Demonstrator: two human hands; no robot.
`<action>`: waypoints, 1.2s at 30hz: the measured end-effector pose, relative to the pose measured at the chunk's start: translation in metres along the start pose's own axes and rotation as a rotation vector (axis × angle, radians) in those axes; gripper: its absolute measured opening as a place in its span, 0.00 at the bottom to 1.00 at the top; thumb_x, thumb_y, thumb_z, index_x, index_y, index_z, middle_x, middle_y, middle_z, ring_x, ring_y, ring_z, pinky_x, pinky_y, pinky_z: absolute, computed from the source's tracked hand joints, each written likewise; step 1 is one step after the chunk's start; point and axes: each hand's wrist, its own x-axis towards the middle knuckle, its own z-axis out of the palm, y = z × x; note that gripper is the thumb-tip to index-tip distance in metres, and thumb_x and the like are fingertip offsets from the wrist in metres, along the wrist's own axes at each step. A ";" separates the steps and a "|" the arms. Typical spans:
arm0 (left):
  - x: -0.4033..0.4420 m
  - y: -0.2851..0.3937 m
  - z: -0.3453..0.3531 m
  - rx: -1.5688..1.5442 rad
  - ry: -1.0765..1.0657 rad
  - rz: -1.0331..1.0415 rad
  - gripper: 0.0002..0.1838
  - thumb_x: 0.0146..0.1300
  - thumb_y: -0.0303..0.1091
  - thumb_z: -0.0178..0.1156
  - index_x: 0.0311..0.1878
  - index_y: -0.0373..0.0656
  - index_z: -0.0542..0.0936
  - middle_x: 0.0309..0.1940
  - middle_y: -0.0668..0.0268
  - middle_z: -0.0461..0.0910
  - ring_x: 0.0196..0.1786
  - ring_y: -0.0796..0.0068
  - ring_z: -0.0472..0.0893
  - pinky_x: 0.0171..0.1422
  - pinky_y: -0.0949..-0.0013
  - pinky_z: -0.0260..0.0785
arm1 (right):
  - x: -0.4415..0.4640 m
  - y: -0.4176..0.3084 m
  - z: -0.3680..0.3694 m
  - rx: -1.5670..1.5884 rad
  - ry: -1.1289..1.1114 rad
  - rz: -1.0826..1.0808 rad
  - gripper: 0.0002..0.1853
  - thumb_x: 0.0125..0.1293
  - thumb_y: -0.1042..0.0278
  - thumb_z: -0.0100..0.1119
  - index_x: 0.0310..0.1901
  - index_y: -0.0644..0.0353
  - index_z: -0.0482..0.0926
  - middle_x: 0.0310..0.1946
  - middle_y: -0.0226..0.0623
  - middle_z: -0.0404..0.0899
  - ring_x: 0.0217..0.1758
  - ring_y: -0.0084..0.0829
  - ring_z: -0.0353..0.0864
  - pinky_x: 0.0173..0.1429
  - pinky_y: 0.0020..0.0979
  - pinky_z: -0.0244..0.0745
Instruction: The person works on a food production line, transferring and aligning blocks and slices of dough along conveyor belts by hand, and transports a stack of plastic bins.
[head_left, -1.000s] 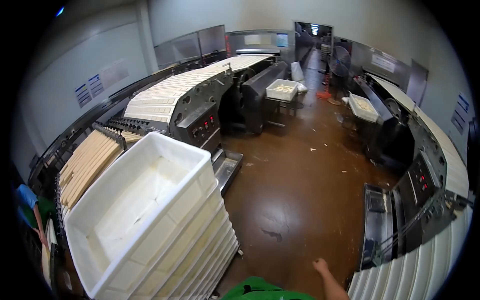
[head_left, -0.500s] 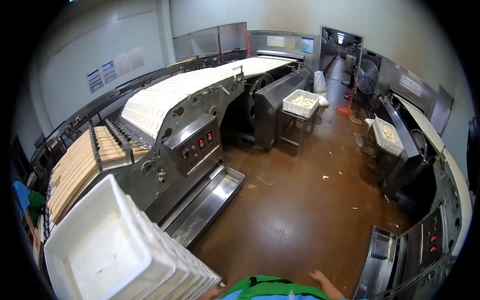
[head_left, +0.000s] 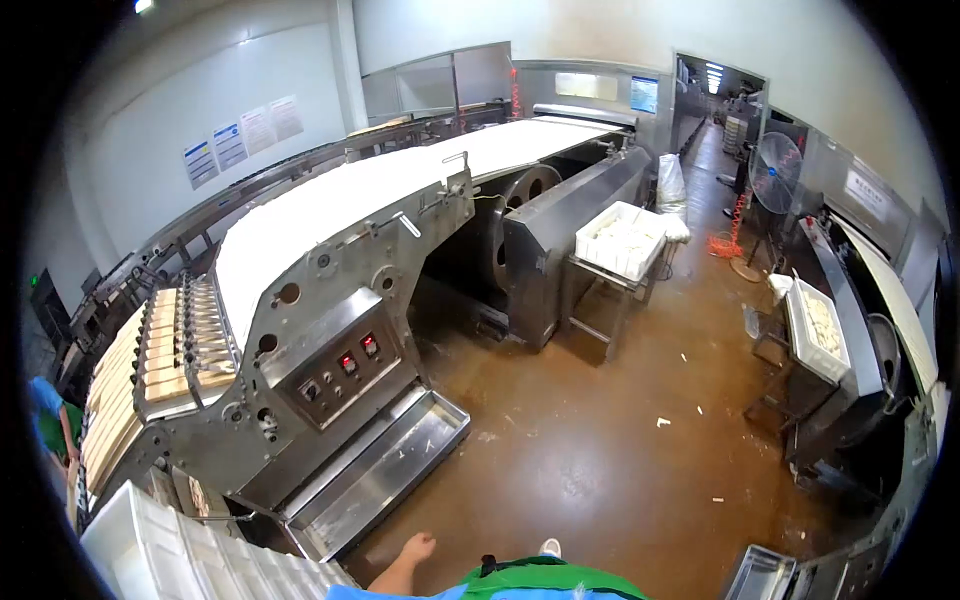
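Observation:
My left hand (head_left: 418,548) swings in front of my body at the bottom of the view, its fingers curled in and nothing visible in them. It touches nothing. To its left is a stack of white plastic crates (head_left: 230,560), partly cut off by the view's edge. Beyond the hand, a long steel drip tray (head_left: 385,470) lies along the foot of a large conveyor machine (head_left: 340,260). My right hand is out of view. My shoe (head_left: 550,547) shows on the brown floor below a green apron (head_left: 555,578).
White crates of pale pieces stand on metal stands, one at centre (head_left: 622,240) and one at right (head_left: 818,335). A floor fan (head_left: 776,172) stands near the doorway. Small scraps (head_left: 663,422) dot the floor. Another person's arm (head_left: 68,435) shows at far left.
My view has moved forward past the crate stack, which now sits lower and further left. My left hand has come forward into fuller view; my right hand has dropped out of sight.

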 end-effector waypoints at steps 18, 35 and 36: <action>0.290 0.142 -0.197 -0.233 1.427 0.012 0.14 0.64 0.20 0.46 0.51 0.33 0.74 0.46 0.53 0.74 0.50 0.59 0.74 0.54 0.63 0.65 | 0.135 -0.994 -0.019 -0.297 0.073 -1.294 0.16 0.60 0.66 0.59 0.47 0.66 0.78 0.41 0.45 0.83 0.46 0.35 0.83 0.51 0.33 0.76; 0.538 0.476 -0.620 0.341 1.560 -0.136 0.17 0.69 0.41 0.46 0.50 0.40 0.78 0.48 0.58 0.79 0.54 0.57 0.75 0.60 0.53 0.58 | 0.234 -1.636 0.051 -0.556 0.345 -1.887 0.16 0.56 0.68 0.59 0.47 0.57 0.77 0.43 0.43 0.80 0.50 0.46 0.77 0.54 0.45 0.70; 0.550 0.465 -0.619 0.465 1.530 -0.245 0.15 0.67 0.39 0.48 0.47 0.43 0.79 0.48 0.65 0.80 0.53 0.62 0.75 0.60 0.52 0.58 | 0.240 -1.675 0.060 -0.591 0.302 -1.854 0.19 0.54 0.68 0.60 0.49 0.59 0.77 0.47 0.45 0.79 0.52 0.46 0.76 0.56 0.43 0.70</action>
